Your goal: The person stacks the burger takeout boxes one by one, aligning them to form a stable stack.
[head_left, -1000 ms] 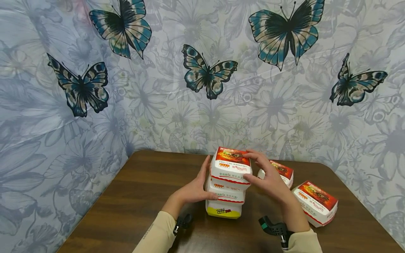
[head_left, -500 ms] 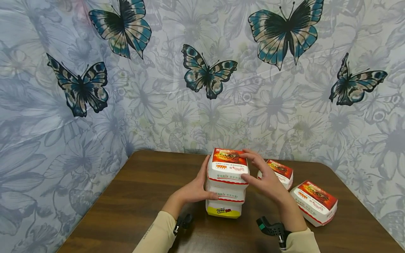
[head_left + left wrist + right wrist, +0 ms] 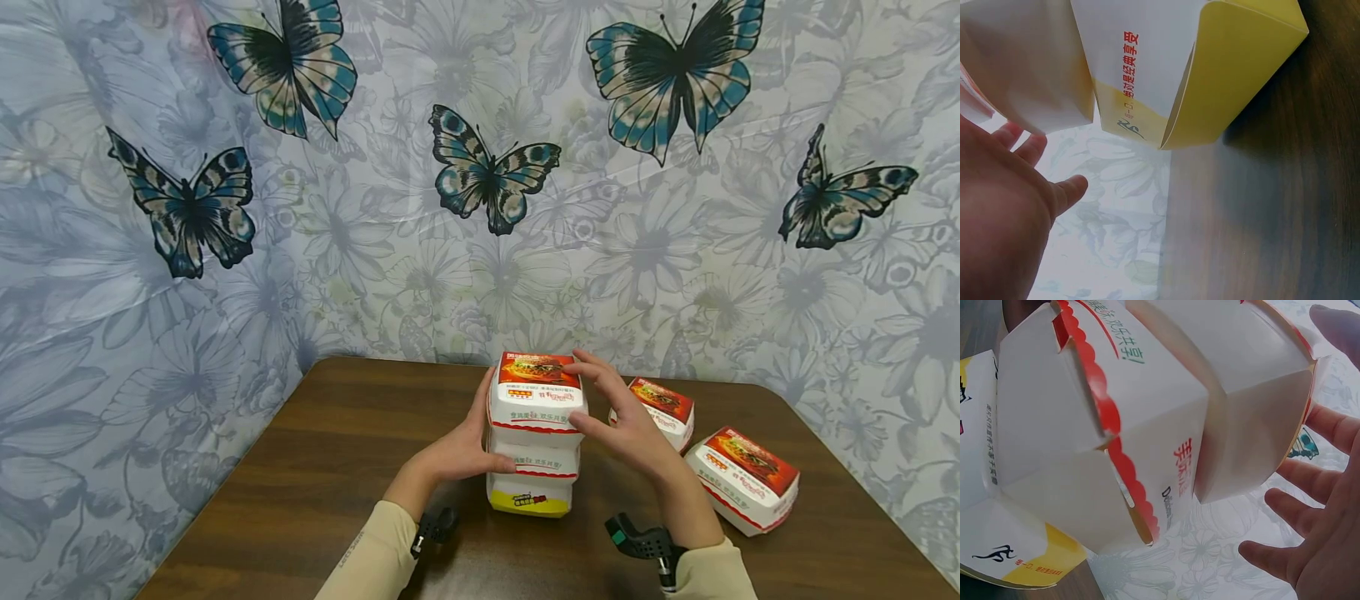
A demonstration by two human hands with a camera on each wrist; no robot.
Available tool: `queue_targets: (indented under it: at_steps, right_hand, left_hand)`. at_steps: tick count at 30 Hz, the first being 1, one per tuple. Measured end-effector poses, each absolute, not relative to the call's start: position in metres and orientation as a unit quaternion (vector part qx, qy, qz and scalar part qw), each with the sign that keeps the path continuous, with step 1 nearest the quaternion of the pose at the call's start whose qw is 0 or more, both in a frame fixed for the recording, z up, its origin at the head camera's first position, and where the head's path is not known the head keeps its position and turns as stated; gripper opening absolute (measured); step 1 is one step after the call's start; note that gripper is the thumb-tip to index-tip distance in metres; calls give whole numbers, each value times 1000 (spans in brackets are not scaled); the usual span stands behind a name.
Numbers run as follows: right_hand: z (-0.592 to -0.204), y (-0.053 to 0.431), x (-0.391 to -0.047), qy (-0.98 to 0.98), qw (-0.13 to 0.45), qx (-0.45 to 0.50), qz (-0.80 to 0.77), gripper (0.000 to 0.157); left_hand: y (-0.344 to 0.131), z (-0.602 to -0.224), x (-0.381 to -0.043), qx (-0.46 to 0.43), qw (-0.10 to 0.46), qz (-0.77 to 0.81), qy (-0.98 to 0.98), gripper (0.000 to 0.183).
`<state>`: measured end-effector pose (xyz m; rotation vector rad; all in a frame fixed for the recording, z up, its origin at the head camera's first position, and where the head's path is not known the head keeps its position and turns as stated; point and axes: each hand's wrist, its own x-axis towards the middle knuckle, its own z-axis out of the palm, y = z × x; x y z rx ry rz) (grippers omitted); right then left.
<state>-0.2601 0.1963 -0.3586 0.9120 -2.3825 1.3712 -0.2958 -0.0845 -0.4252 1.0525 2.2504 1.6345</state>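
A stack [image 3: 536, 443] of three boxes stands upright on the brown table [image 3: 322, 492], between the two hands. The top box [image 3: 534, 405] has a red food picture on its lid and sits roughly in line with the middle box [image 3: 542, 465]; under both is the bottom box [image 3: 529, 495], white with yellow (the left wrist view shows its yellow side and red lettering)

The left hand [image 3: 459, 448] is at the stack's left side, fingers extended upward along it and thumb laid across the front of the middle box. It is spread rather than curled round anything

The right hand [image 3: 628, 429] is at the right side of the top box, fingers spread and only slightly bent, the thumb by the front corner and the fingertips at the lid's edge. How firmly they press, I cannot tell

To the right lie two more boxes: the far box [image 3: 667, 406], partly hidden by the right hand, and the near box [image 3: 746, 481], beside the right forearm. Behind the table hangs a floral backdrop [image 3: 352, 300] with butterflies [image 3: 491, 171]
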Motion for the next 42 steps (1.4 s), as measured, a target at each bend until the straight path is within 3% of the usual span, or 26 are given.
queue_targets:
  at_steps: [24,38,42]
  right_hand:
    - [-361,204,-262,-796,116,321,500,58]
    - [-359,239,-272,-825,194,270,456,57]
    - [-361,255,-273,-825,185,218,487,55]
  left_hand:
    - [-87,-422,-295,349,68,570,741,134]
    - [-86,-423,-294,359,60,575,733,131]
    - [-85,-422,-293,361,62,574,732,132]
